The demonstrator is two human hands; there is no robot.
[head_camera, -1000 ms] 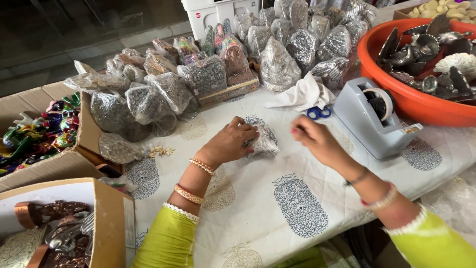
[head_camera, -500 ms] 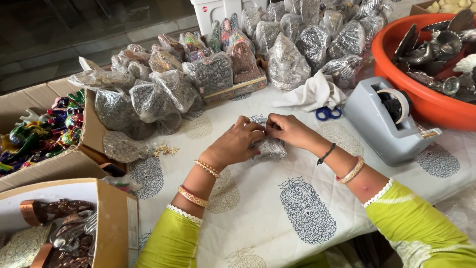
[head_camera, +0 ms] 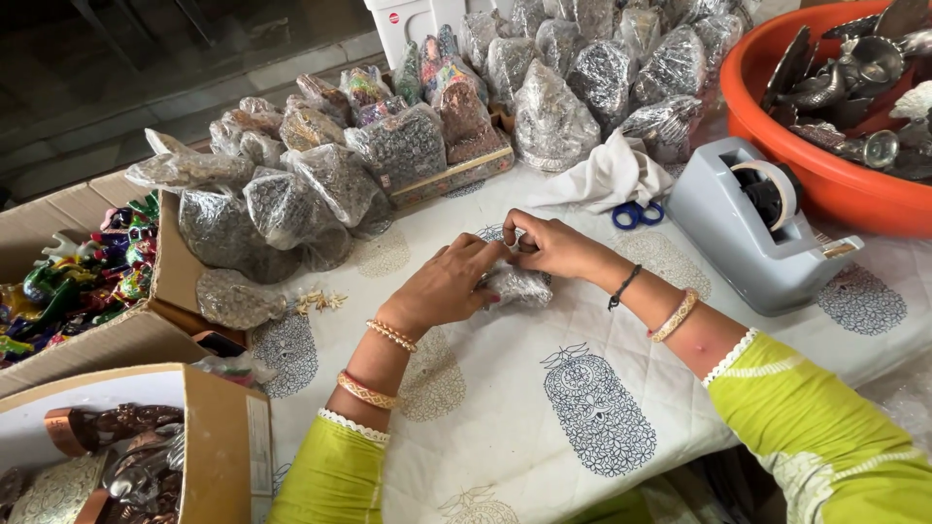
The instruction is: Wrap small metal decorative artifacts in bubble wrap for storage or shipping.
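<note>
**Both hands closing a small packet at mid-table**

Here, fingertips of the right hand [head_camera: 553, 247] pinch the top of a small clear plastic packet [head_camera: 519, 286]; the left hand [head_camera: 447, 286] is clamped over its near side, pressing it to the printed tablecloth [head_camera: 505, 427]. Step, as judged: folding or sealing the wrap. Next likely needs tape from the grey dispenser [head_camera: 762, 228] toward the right edge. Blue scissors [head_camera: 636, 212] lie beyond. Wrapped bundles [head_camera: 553, 116] crowd the far edge; cardboard boxes [head_camera: 146, 330] sit at the left, an orange tub [head_camera: 825, 180] at the far right corner.

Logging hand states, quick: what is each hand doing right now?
Left hand: closed on the small clear plastic packet of silvery pieces, pressing it to the table.
Right hand: fingers pinching the same packet's top edge.
</note>
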